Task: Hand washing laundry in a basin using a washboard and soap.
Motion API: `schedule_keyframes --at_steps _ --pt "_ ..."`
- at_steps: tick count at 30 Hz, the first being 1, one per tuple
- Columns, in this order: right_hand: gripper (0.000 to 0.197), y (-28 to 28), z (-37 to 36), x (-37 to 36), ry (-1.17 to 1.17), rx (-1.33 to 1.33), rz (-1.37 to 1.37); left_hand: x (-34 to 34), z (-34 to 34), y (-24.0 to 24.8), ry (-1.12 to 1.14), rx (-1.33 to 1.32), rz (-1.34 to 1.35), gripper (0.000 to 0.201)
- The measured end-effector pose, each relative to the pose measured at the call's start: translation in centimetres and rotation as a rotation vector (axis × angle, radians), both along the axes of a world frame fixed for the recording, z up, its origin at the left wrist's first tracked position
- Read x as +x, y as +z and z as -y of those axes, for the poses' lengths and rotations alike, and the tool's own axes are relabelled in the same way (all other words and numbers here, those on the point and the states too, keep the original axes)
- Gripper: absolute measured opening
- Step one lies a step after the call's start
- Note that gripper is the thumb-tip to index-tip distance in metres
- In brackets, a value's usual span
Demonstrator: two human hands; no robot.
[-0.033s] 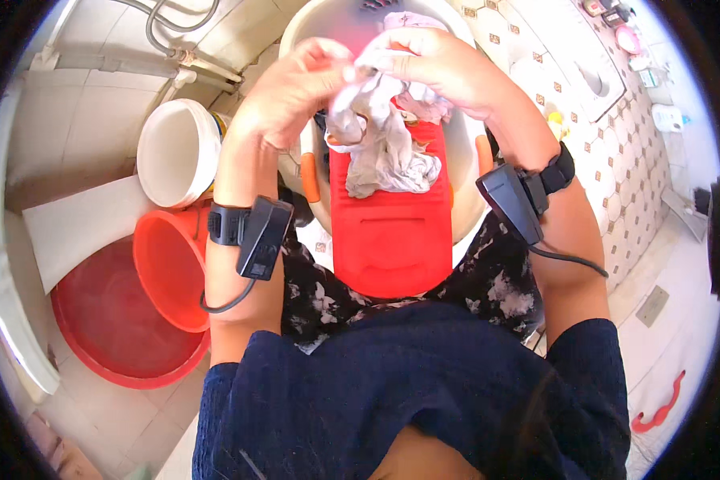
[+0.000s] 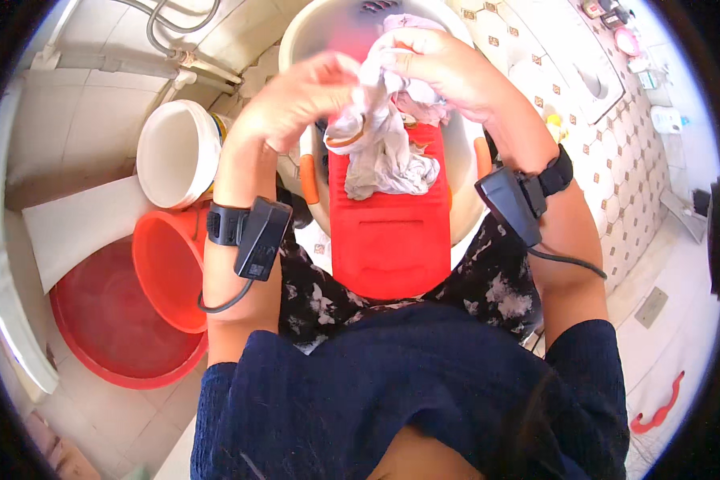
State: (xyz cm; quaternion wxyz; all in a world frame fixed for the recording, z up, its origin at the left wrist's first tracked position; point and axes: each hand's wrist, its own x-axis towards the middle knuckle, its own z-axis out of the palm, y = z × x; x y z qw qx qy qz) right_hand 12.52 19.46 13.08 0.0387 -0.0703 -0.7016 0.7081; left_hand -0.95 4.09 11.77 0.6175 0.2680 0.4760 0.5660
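Right hand [image 2: 448, 68] pinching white cloth [image 2: 386, 156]; left hand [image 2: 300, 100] at its edge, blurred, can't tell if gripping; cloth drapes onto red washboard [image 2: 390, 248].

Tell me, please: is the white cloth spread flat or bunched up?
Bunched up: the white cloth lies in creased folds on the red board, its upper part gathered at the right hand.

One red washboard [image 2: 391, 240], one white tub [image 2: 294, 36], two orange handles [image 2: 309, 179] [image 2: 482, 156], two black arm devices [image 2: 262, 240] [image 2: 510, 204], two red basins [image 2: 112, 312] [image 2: 164, 272]
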Motion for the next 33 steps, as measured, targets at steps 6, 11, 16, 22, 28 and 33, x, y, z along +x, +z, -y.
schedule_keyframes --at_steps 6,11,16,22,28,33 --pt "0.024 1.7 -0.8 0.7 -0.222 -0.197 0.057 2.0 -0.6 -1.1 -0.081 -0.083 -0.889 0.033" --pt "0.018 0.9 -1.3 0.5 -0.373 -0.374 -0.024 1.3 -0.4 -1.8 0.060 -0.015 -0.060 0.028" --pt "0.017 -2.2 -0.9 0.2 -0.556 -0.401 0.029 2.4 -1.7 -0.7 0.399 -0.058 0.309 0.015" --pt "0.020 -2.1 8.1 -2.1 -0.568 0.713 -0.197 4.0 -0.8 -4.8 0.559 0.193 0.386 0.036" --pt "0.025 -4.7 3.3 -3.3 -0.779 0.737 0.004 7.2 -4.6 -0.8 0.877 -0.217 0.338 0.036" --pt "0.021 -2.7 9.6 -1.9 -0.596 0.563 -0.256 4.6 -1.7 -3.6 0.838 -0.055 0.307 0.034"
